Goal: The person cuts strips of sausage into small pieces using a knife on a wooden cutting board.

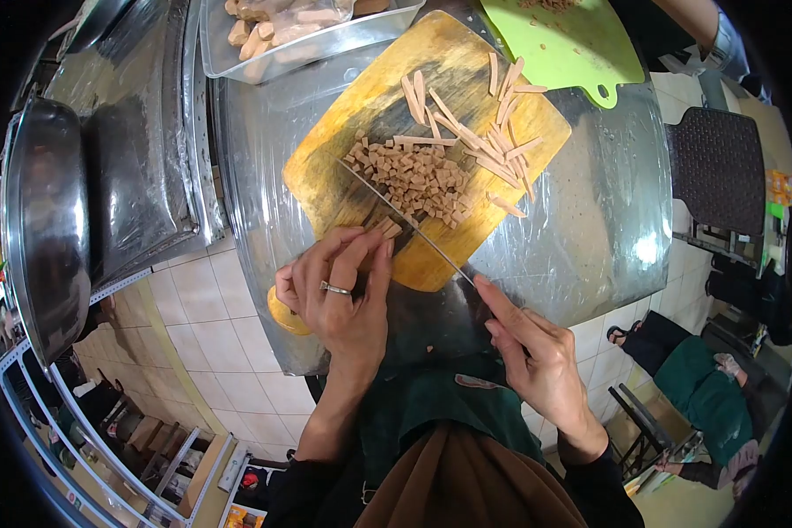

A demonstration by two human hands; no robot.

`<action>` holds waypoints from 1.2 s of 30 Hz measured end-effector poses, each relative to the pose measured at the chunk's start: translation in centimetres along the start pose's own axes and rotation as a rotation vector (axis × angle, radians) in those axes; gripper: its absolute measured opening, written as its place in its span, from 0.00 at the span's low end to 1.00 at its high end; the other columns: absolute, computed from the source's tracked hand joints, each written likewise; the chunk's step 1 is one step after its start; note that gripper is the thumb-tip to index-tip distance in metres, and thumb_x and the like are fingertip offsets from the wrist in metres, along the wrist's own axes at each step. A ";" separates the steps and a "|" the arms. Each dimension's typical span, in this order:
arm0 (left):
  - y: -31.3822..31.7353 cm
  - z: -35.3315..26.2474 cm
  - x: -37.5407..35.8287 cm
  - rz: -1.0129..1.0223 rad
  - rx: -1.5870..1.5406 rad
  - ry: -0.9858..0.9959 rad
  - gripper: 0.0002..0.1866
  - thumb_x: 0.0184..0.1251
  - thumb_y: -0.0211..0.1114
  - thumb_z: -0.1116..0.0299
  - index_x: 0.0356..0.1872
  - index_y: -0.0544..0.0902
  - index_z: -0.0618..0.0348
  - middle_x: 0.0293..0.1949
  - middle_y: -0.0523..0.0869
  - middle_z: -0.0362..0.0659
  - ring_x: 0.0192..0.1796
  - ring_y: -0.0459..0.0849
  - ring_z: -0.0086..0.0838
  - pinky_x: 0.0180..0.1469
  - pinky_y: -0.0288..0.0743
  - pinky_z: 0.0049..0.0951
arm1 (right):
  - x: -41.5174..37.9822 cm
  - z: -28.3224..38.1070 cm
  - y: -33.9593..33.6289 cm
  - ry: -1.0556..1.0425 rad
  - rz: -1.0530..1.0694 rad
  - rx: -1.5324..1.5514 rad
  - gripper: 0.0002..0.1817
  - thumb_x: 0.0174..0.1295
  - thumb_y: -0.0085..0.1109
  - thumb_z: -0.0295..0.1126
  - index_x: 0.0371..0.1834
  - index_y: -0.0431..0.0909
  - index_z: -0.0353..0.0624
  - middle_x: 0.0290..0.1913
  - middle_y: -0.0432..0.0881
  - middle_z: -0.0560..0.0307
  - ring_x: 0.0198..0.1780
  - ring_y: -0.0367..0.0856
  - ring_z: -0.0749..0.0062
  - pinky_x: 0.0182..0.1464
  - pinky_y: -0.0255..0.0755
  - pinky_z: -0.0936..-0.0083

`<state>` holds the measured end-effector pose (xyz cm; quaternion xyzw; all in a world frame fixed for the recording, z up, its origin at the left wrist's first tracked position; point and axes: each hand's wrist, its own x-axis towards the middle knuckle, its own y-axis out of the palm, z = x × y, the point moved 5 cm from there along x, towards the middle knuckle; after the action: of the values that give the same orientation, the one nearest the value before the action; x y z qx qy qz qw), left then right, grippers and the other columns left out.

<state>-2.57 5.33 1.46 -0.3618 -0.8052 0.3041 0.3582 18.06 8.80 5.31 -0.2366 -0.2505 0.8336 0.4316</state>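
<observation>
My left hand (339, 286), with a ring on one finger, pinches a few short sausage-like sticks (389, 228) against the yellow cutting board (326, 154). In my right hand (537, 356) is a knife (414, 225), its thin blade slanting across the board just right of my left fingertips. Its handle is mostly hidden by my fingers. A heap of small pinkish-brown cubes (414, 180) lies beyond the blade. Longer uncut sticks (502, 150) are scattered on the board's right side. A rounded yellow end (287, 315) shows partly under my left hand.
A clear plastic tub (312, 55) of brown chunks stands at the back left. Beside it, a green cutting board (581, 48) holds brown bits. A large metal bowl (48, 229) is at far left. Another person's arm (691, 19) shows top right; a person (704, 387) sits lower right.
</observation>
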 end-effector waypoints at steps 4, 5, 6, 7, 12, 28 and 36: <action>0.1 0.1 0.0 -0.004 -0.007 -0.011 0.13 0.58 0.82 0.70 0.44 0.92 0.47 0.47 0.90 0.31 0.51 0.85 0.27 0.65 0.62 0.35 | -0.2 0.0 -0.1 0.015 0.030 -0.031 0.33 0.66 0.67 0.18 0.76 0.78 0.52 0.25 0.77 0.52 0.23 0.74 0.63 0.31 0.78 0.63; 0.2 0.1 0.0 -0.006 -0.003 -0.004 0.13 0.58 0.82 0.70 0.44 0.92 0.47 0.47 0.90 0.31 0.51 0.85 0.27 0.65 0.61 0.35 | -0.2 0.2 -0.2 0.001 0.019 -0.016 0.33 0.67 0.67 0.19 0.76 0.77 0.52 0.24 0.76 0.52 0.23 0.74 0.64 0.31 0.78 0.63; 0.2 0.0 0.0 -0.008 -0.001 0.002 0.13 0.58 0.82 0.70 0.44 0.92 0.47 0.47 0.91 0.31 0.51 0.85 0.27 0.66 0.61 0.35 | -0.2 0.4 -0.2 -0.012 0.007 -0.001 0.34 0.67 0.67 0.19 0.77 0.77 0.53 0.24 0.76 0.53 0.23 0.74 0.64 0.31 0.78 0.63; 0.2 0.0 0.0 -0.010 0.000 0.009 0.13 0.58 0.82 0.70 0.44 0.92 0.47 0.47 0.91 0.30 0.51 0.85 0.27 0.66 0.60 0.35 | -0.2 0.6 -0.3 -0.025 -0.005 0.012 0.34 0.67 0.67 0.19 0.77 0.77 0.54 0.24 0.75 0.53 0.23 0.74 0.64 0.30 0.78 0.63; 0.2 0.1 0.0 -0.001 -0.002 0.029 0.12 0.59 0.81 0.70 0.45 0.92 0.47 0.47 0.93 0.30 0.51 0.85 0.26 0.67 0.60 0.35 | -0.8 0.9 -0.4 0.024 0.071 -0.059 0.35 0.68 0.67 0.21 0.78 0.76 0.58 0.23 0.72 0.56 0.22 0.73 0.66 0.28 0.78 0.61; 0.1 0.3 0.2 0.023 -0.025 0.038 0.12 0.58 0.81 0.72 0.43 0.92 0.47 0.46 0.93 0.29 0.49 0.85 0.26 0.68 0.61 0.38 | 0.6 1.2 0.5 -0.012 0.092 -0.182 0.36 0.69 0.65 0.23 0.81 0.71 0.59 0.25 0.75 0.53 0.23 0.80 0.57 0.29 0.79 0.57; 0.0 0.1 0.2 0.048 -0.009 0.023 0.10 0.62 0.79 0.75 0.43 0.92 0.50 0.47 0.93 0.33 0.53 0.86 0.29 0.70 0.62 0.38 | 0.7 0.9 0.2 0.021 0.063 -0.046 0.34 0.67 0.66 0.20 0.78 0.75 0.54 0.23 0.73 0.51 0.23 0.77 0.58 0.30 0.78 0.61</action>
<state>-2.72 5.46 1.48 -0.3862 -0.7935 0.3046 0.3583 17.02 9.09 5.76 -0.2631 -0.2573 0.8383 0.4022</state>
